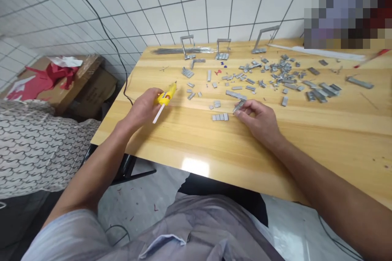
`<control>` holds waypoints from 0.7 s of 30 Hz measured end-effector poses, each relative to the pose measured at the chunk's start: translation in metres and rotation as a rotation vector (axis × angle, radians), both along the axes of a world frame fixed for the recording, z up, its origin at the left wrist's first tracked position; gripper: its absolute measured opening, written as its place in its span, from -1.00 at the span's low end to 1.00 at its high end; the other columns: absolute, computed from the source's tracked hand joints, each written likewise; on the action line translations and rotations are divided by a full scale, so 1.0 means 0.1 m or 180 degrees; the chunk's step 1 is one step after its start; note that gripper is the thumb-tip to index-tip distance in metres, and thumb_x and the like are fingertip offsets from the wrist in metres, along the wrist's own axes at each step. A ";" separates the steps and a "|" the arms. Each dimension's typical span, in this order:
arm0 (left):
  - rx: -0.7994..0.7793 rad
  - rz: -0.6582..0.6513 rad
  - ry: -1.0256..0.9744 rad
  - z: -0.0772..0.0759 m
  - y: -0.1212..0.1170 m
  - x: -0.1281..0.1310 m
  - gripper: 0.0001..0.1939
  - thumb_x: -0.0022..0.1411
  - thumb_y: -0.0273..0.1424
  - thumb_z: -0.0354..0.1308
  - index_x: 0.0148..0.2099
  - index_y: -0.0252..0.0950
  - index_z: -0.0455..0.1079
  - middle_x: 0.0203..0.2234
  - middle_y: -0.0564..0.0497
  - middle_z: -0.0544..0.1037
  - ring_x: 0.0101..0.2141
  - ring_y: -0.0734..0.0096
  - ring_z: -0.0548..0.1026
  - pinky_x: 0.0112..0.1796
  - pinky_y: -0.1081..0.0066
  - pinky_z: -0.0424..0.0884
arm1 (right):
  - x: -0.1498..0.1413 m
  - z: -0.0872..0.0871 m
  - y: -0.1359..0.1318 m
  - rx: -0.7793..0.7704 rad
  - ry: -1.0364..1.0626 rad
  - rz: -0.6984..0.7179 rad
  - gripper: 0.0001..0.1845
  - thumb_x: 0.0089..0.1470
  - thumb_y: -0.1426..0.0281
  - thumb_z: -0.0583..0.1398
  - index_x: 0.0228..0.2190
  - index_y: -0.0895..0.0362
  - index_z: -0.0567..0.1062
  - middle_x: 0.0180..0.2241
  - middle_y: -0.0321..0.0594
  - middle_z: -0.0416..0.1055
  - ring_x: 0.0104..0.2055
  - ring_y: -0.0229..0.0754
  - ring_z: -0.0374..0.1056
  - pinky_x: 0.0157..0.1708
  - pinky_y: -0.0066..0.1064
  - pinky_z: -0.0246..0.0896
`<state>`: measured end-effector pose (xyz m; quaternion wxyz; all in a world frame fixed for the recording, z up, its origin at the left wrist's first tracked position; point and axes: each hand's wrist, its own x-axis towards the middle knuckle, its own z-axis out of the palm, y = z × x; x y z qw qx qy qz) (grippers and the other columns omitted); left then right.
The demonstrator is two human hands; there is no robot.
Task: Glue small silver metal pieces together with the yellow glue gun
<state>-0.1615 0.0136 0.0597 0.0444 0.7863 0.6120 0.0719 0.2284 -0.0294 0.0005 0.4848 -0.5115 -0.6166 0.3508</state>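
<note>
Left grip (146,105): clasped glue gun (167,96), toward surface (171,142) left edge. Right grip (260,120): pinched grey piece (239,105), presumably light, stiff; hold endwise.

Left hand (146,106): covers most of the grip of the yellow glue gun (167,96). Right hand (260,120): near end of the small grey piece (239,105) hidden at the fingertips; some fingers out of sight behind the palm. Scattered grey pieces (286,77) overlap; count not readable, smallest bits too small to identify. Rod bundle (171,51): individual rods too fine to separate. Upper right corner: pixelated block (346,8), contents unreadable. Surface (171,151) and right forearm (309,171) cut by right edge; black cord (104,28) by top edge.
</note>
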 end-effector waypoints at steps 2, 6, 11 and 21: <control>0.0023 -0.0285 -0.0392 0.07 -0.17 0.14 -0.63 0.36 -0.27 0.11 0.14 -0.29 0.45 -0.03 -0.14 0.61 -0.11 0.14 0.55 -0.06 0.19 0.50 | -0.01 0.00 0.01 -0.0050 0.0133 -0.0045 -0.90 0.08 0.30 0.36 -0.37 0.06 0.59 -0.42 -0.29 0.56 -0.42 -0.21 0.35 -0.34 -0.30 0.32; -0.0217 -0.0782 -0.0774 0.17 -0.41 0.51 -0.68 0.43 -0.12 0.10 -0.02 -0.21 0.54 -0.22 -0.05 0.62 -0.24 0.25 0.53 -0.17 0.29 0.47 | 0.00 0.00 0.03 -0.0095 0.0421 -0.0114 -0.89 0.06 0.30 0.37 -0.38 0.06 0.59 -0.41 -0.28 0.54 -0.41 -0.20 0.37 -0.34 -0.31 0.33; -0.0560 -0.1135 -0.0758 0.20 -0.43 0.89 -0.74 0.46 -0.19 0.11 -0.11 -0.24 0.52 -0.30 -0.02 0.59 -0.35 0.37 0.49 -0.28 0.39 0.37 | 0.00 0.01 0.02 -0.0175 0.0446 -0.0095 -0.88 0.06 0.28 0.37 -0.38 0.05 0.58 -0.41 -0.28 0.54 -0.40 -0.19 0.37 -0.34 -0.31 0.33; -0.0512 -0.0899 -0.0781 0.18 -0.26 0.99 -0.85 0.34 -0.29 0.19 -0.28 -0.23 0.39 -0.40 0.06 0.53 -0.40 0.39 0.46 -0.34 0.41 0.32 | 0.00 0.05 -0.01 -0.0360 0.0695 0.0298 -0.86 0.03 0.31 0.36 -0.42 0.04 0.51 -0.40 -0.30 0.55 -0.35 -0.18 0.44 -0.30 -0.32 0.36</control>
